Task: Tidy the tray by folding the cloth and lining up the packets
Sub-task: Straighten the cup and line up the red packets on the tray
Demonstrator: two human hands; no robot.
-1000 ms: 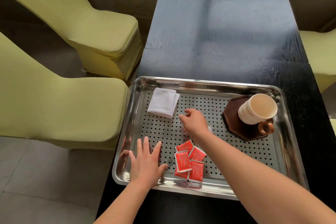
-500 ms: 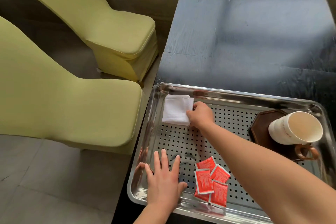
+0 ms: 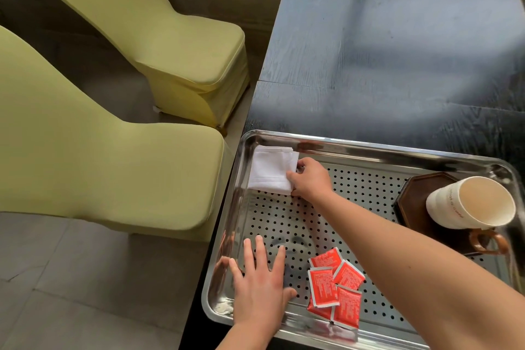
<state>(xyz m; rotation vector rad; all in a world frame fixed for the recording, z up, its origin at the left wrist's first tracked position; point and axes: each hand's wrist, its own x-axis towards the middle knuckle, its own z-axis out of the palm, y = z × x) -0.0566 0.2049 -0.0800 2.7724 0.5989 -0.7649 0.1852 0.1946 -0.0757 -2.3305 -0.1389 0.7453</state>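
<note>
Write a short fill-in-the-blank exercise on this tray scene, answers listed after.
1. The right hand touches the folded white ____.
2. The left hand lies flat on the metal ____.
3. The packets are coloured ____.
4. The cup sits on a dark ____.

Answers: cloth; tray; red; coaster

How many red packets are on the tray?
5 showing, clustered at the tray's near edge: top, left, right, front, one half-buried beneath. More may be hidden.
</note>
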